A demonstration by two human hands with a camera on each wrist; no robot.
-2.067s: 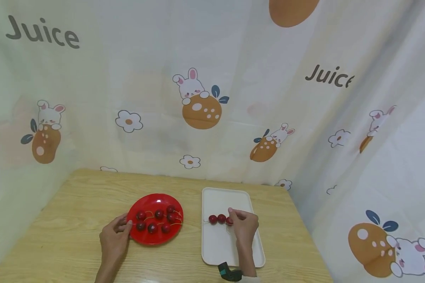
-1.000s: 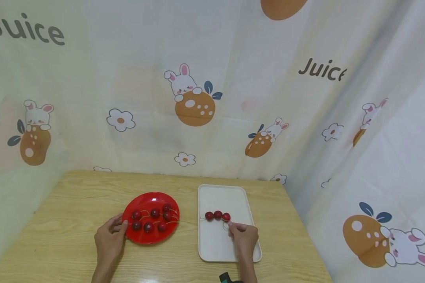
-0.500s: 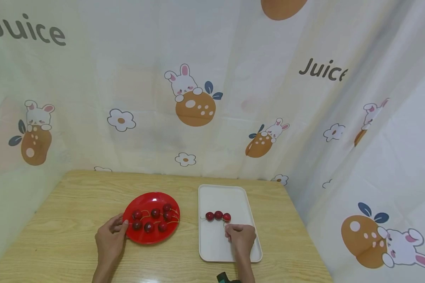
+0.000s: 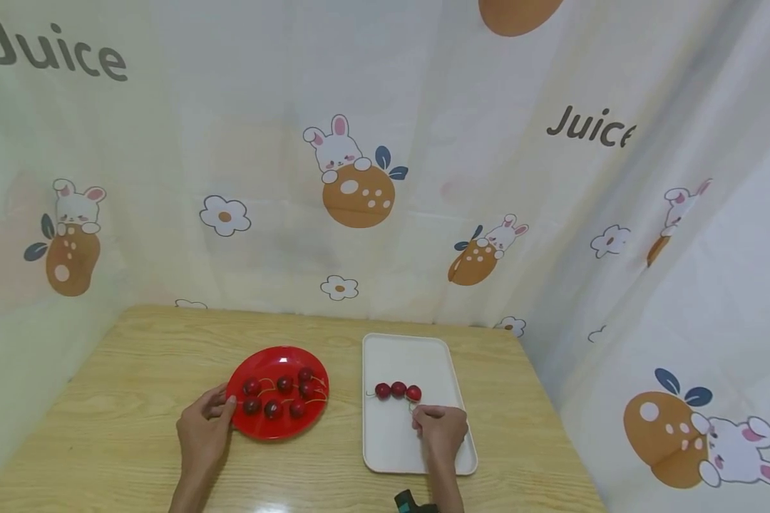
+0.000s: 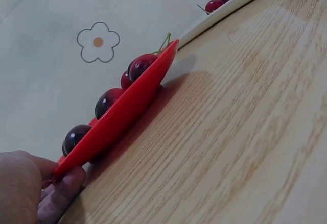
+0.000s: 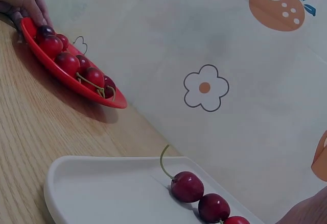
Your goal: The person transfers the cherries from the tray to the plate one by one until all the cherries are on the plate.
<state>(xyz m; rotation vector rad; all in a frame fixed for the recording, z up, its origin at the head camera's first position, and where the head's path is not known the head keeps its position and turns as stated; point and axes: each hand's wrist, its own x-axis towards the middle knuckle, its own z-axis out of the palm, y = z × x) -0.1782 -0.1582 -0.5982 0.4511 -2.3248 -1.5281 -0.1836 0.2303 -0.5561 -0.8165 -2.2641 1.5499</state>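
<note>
A red plate (image 4: 282, 431) bearing several dark red cherries (image 4: 273, 409) stands on the left of the table. Thumb and fingers of my left hand (image 4: 205, 431) pinch its left rim; in the left wrist view the plate's edge runs between them. On the white tray (image 4: 391, 452), three cherries (image 4: 398, 389) lie side by side in a row. My right hand (image 4: 443, 431) is over the tray, just below the rightmost cherry (image 4: 413, 393), its fingers curled. That cherry's thin stem runs down to my fingertips, which pinch it. Fingertips are out of sight in the right wrist view.
The wooden table (image 4: 334, 477) extends between plate and tray. Behind it hangs a pale curtain (image 4: 263, 142) printed with rabbits, fruit and flowers. A dark strap-like piece (image 4: 411, 502) shows by my right wrist at the bottom edge.
My right hand has drawn back from the rightmost cherry to its stem, leaving that cherry in full view, and its fingers have curled. My left hand stays at the plate's rim; the head view shifted slightly.
</note>
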